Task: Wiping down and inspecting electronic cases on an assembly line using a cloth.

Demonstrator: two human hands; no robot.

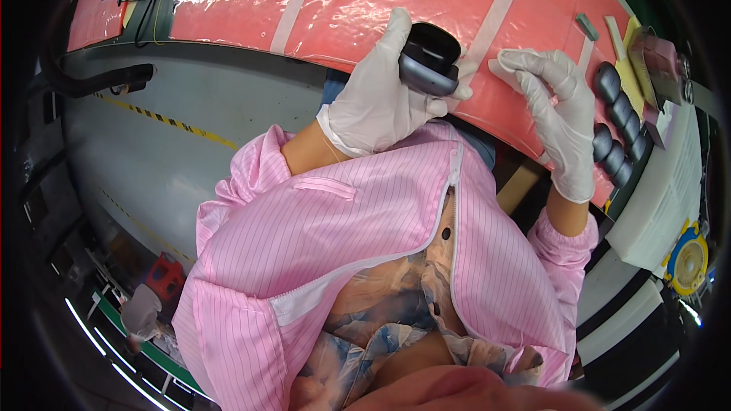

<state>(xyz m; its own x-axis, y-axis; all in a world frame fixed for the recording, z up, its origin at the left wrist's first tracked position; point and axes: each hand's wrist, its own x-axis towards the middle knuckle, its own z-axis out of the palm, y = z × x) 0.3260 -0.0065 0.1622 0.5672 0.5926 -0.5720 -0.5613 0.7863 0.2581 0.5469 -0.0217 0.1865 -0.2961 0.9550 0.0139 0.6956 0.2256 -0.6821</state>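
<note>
Two gloved hands work over the near edge of a pink table cover (365,0), which is a shiny plastic sheet with pale tape strips across it. The edge of this cover curves from the upper left down to the right, and below it there is open grey floor (152,152) with a yellow and black dashed line, so the left side has much free room. The right side is more crowded: a row of dark oval parts (615,128) lies near the table edge, just beside the right hand, and further right stand a white block (662,205) and a yellow and blue round tape roll (689,259).

The left hand (377,103) is raised in front of the cover, fingers closed around a dark rounded case (430,57) with a grey lower half; the case sits at the top of this hand, tilted. The right hand (560,110) is close by but apart from the case, wrist bent, fingers curled downward. Its fingertips pinch something small and white, perhaps a wipe or a piece of tape; I cannot tell which. Both forearms come out from pink striped sleeves (343,213).
</note>
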